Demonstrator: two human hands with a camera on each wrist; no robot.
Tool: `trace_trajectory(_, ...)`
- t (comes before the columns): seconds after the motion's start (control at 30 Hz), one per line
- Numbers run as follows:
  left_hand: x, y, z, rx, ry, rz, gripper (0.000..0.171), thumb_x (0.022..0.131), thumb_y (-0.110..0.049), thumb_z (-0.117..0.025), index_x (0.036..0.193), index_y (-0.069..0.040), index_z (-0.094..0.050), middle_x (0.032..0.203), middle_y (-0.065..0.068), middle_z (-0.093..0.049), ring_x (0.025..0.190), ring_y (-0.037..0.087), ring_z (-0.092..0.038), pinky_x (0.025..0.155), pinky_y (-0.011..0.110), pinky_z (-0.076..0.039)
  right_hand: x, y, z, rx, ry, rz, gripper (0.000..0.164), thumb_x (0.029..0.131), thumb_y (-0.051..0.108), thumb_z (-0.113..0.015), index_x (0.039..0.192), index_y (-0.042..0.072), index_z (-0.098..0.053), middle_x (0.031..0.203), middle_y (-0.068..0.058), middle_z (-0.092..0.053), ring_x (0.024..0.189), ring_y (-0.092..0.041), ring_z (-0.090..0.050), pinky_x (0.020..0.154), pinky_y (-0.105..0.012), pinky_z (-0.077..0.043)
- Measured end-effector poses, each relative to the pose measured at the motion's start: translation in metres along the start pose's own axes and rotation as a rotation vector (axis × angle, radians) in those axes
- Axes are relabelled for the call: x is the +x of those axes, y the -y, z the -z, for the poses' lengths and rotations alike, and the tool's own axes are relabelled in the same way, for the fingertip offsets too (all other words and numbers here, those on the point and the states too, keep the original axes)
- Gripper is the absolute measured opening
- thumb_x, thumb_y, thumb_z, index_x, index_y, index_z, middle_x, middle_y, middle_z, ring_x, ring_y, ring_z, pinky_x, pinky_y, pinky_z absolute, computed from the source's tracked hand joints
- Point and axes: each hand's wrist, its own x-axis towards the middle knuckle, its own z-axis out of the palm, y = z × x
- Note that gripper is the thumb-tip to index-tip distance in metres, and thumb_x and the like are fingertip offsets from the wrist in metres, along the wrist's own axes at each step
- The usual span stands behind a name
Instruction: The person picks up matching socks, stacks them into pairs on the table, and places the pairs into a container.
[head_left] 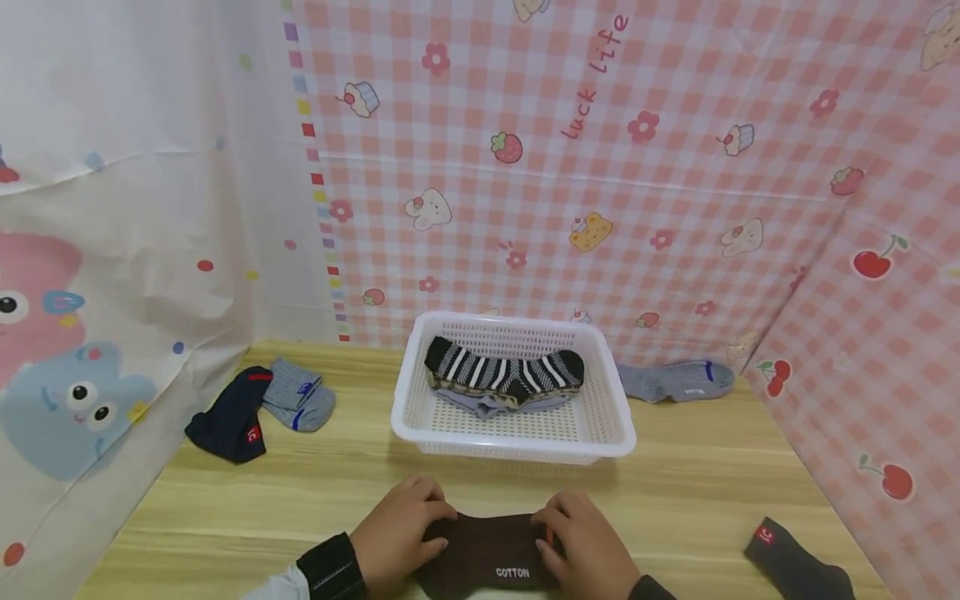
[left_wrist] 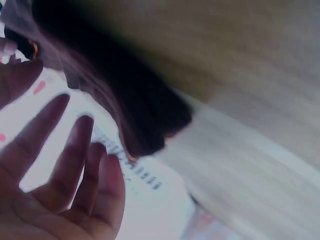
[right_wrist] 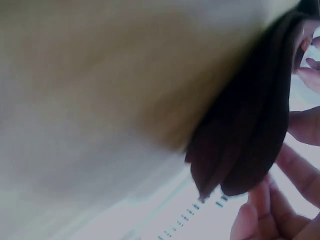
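Observation:
A dark brown sock with white COTTON lettering lies at the front of the table, between my two hands. My left hand pinches its left end. At the other end, my right hand holds the sock beside a small orange mark. From the left wrist, the brown sock hangs over the board, and the other fingers are spread below it. In the right wrist view, folded layers of the sock show, and fingertips touch its edge.
Beyond the hands stands a white perforated basket with black-and-white striped socks over greyish ones. To its left lie a navy sock and a grey-blue sock. A grey sock is behind right; a dark grey one lies front right.

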Motion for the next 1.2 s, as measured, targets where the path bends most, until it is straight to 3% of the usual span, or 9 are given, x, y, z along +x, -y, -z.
trace_trajectory(0.13,0.005,0.008,0.002,-0.004,-0.051,0.09,0.032,0.084,-0.027,-0.072,0.113,-0.014,-0.07,0.113,0.0,-0.062,0.106,0.019,-0.057,0.091,0.04,-0.047,0.0,-0.006,0.001,-0.035,-0.079,-0.075,0.034,0.076,0.027,-0.08,0.107,0.017,-0.067,0.101,0.008,-0.055,0.096,-0.009,-0.052,0.084,-0.033,-0.047)
trace_trajectory(0.23,0.007,0.011,0.002,0.004,-0.028,0.133,0.034,0.085,-0.029,-0.072,0.114,-0.011,-0.069,0.114,0.002,-0.063,0.108,0.022,-0.058,0.092,0.043,-0.048,-0.001,-0.01,0.002,-0.043,-0.072,-0.104,0.042,0.075,0.03,-0.081,0.111,0.015,-0.066,0.102,0.006,-0.056,0.097,-0.01,-0.055,0.084,-0.034,-0.049)
trace_trajectory(0.4,0.006,0.013,0.003,0.03,0.029,0.133,0.028,0.083,-0.028,-0.073,0.105,-0.011,-0.071,0.103,0.0,-0.062,0.096,0.019,-0.059,0.083,0.038,-0.05,-0.003,-0.016,0.003,-0.015,0.027,-0.142,0.044,0.077,0.033,-0.079,0.113,0.013,-0.065,0.097,0.007,-0.056,0.09,-0.009,-0.056,0.08,-0.032,-0.051)
trace_trajectory(0.6,0.005,0.014,0.001,0.011,0.045,0.131,0.022,0.078,-0.022,-0.077,0.098,-0.013,-0.072,0.09,-0.004,-0.056,0.085,0.014,-0.053,0.074,0.031,-0.047,-0.004,-0.018,0.007,0.073,0.201,-0.196,0.042,0.08,0.034,-0.076,0.115,0.014,-0.063,0.094,0.006,-0.057,0.079,-0.004,-0.053,0.066,-0.028,-0.048)
trace_trajectory(0.73,0.002,0.015,0.001,-0.093,0.095,0.167,0.018,0.074,-0.02,-0.078,0.089,-0.017,-0.069,0.084,-0.005,-0.048,0.076,0.008,-0.043,0.064,0.025,-0.039,-0.006,-0.019,0.008,0.124,0.243,-0.21,0.039,0.079,0.033,-0.077,0.11,0.012,-0.065,0.091,0.007,-0.056,0.076,-0.001,-0.051,0.065,-0.026,-0.046)
trace_trajectory(0.97,-0.004,0.014,0.004,-0.355,0.197,0.233,0.017,0.075,-0.013,-0.075,0.081,-0.015,-0.059,0.08,0.0,-0.047,0.047,0.007,-0.051,0.052,0.021,-0.042,-0.012,-0.022,0.009,0.174,0.25,-0.191,0.025,0.078,0.029,-0.078,0.094,0.015,-0.065,0.084,0.01,-0.05,0.073,0.002,-0.045,0.064,-0.024,-0.045)
trace_trajectory(1.13,-0.01,0.012,0.008,-0.538,0.209,0.224,0.015,0.077,-0.001,-0.067,0.083,-0.012,-0.058,0.079,0.001,-0.053,0.041,0.007,-0.053,0.046,0.022,-0.046,-0.017,-0.023,0.013,0.245,0.233,-0.205,0.017,0.08,0.023,-0.076,0.085,0.021,-0.06,0.081,0.01,-0.049,0.069,0.004,-0.042,0.059,-0.02,-0.041)
trace_trajectory(1.2,-0.011,0.01,0.013,-0.555,0.188,0.212,0.016,0.078,0.0,-0.064,0.083,-0.014,-0.059,0.081,0.0,-0.055,0.042,0.007,-0.054,0.047,0.023,-0.046,-0.019,-0.023,0.018,0.269,0.211,-0.229,0.017,0.081,0.021,-0.074,0.085,0.022,-0.058,0.081,0.01,-0.051,0.068,0.005,-0.044,0.058,-0.02,-0.04)
